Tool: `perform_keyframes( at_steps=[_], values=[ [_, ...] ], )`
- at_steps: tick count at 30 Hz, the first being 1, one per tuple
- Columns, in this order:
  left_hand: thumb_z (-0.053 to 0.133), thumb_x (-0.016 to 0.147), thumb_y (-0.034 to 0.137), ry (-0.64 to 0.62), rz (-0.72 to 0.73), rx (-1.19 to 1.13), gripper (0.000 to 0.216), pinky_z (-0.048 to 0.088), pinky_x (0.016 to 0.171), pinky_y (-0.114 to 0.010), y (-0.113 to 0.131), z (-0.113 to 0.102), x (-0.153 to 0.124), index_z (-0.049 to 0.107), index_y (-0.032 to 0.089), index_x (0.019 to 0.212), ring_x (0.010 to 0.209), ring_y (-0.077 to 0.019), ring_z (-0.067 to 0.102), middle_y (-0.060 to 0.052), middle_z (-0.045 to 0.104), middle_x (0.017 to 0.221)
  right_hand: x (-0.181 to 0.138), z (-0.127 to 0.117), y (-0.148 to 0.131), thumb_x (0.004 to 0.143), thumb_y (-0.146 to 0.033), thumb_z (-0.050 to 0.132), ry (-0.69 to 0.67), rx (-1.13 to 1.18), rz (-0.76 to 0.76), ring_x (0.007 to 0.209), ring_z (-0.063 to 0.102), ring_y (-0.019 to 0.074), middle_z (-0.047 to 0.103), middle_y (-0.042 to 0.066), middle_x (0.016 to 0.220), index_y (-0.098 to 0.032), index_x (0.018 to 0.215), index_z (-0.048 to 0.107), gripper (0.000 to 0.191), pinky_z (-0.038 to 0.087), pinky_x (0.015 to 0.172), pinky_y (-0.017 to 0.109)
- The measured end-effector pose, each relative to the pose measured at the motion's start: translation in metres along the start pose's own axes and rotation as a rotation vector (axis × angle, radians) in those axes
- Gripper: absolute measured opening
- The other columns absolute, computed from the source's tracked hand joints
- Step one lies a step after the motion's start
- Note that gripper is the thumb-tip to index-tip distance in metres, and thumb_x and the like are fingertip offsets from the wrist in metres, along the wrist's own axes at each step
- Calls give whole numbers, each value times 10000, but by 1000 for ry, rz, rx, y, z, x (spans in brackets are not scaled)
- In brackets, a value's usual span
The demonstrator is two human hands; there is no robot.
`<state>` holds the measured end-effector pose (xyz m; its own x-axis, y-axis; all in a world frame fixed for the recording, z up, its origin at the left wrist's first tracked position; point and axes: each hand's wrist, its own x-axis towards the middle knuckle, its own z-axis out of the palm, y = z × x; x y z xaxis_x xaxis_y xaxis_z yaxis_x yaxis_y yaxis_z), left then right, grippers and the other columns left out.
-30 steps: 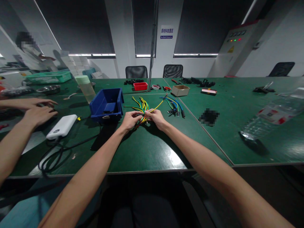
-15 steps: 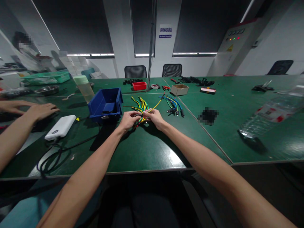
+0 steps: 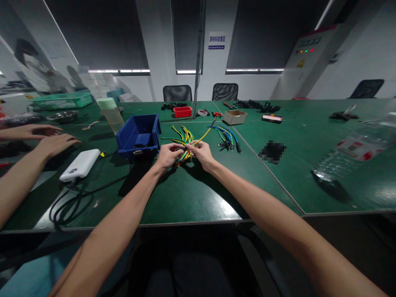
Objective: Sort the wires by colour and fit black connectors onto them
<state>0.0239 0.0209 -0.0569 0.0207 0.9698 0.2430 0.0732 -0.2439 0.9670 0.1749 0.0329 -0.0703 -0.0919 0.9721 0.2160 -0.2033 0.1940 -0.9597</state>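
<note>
A bundle of yellow, green and red wires (image 3: 184,140) lies on the green table (image 3: 192,194) in front of me. My left hand (image 3: 167,154) grips the near end of the bundle from the left. My right hand (image 3: 201,152) pinches one yellow wire of it, which runs up and to the right. The two hands almost touch. A second loose group of blue and green wires (image 3: 225,136) with dark plugs lies just right of the hands.
A blue bin (image 3: 139,136) stands left of the hands; a white power bank (image 3: 80,165) with a black cable lies further left. Another person's hands (image 3: 52,142) rest at the left edge. A plastic bottle (image 3: 352,152) lies at right. A cardboard box (image 3: 235,117) and red tray (image 3: 182,111) sit behind.
My hands stay on the bundle with only small finger shifts. The other person's hands at the left have moved apart and shifted a little.
</note>
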Motion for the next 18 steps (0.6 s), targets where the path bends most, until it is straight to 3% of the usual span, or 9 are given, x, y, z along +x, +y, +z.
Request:
perform_keyframes(
  at_steps=[8, 13, 18],
  values=[
    [757, 576, 300, -15, 39, -3, 248, 430, 555, -243, -1, 2, -1, 679, 132, 740, 542, -106, 528, -18, 650, 646, 1, 3, 1, 588, -424, 771, -2, -153, -80, 583, 530, 108, 601, -14, 657, -151, 912, 600, 457, 391, 542, 229],
    [756, 570, 304, -22, 35, 4, 264, 447, 566, -252, 1, 5, -3, 669, 134, 752, 551, -117, 549, -20, 654, 654, 2, 0, -1, 632, -389, 751, 77, -310, -164, 637, 567, 138, 614, -1, 676, -149, 979, 630, 439, 438, 615, 259],
    [753, 592, 337, -29, 40, -5, 292, 445, 577, -250, 2, 8, -3, 684, 128, 785, 562, -114, 545, -26, 659, 665, 1, 1, -4, 661, -358, 732, 92, -315, -184, 669, 590, 154, 633, 9, 695, -144, 1023, 633, 432, 460, 667, 277]
  ],
)
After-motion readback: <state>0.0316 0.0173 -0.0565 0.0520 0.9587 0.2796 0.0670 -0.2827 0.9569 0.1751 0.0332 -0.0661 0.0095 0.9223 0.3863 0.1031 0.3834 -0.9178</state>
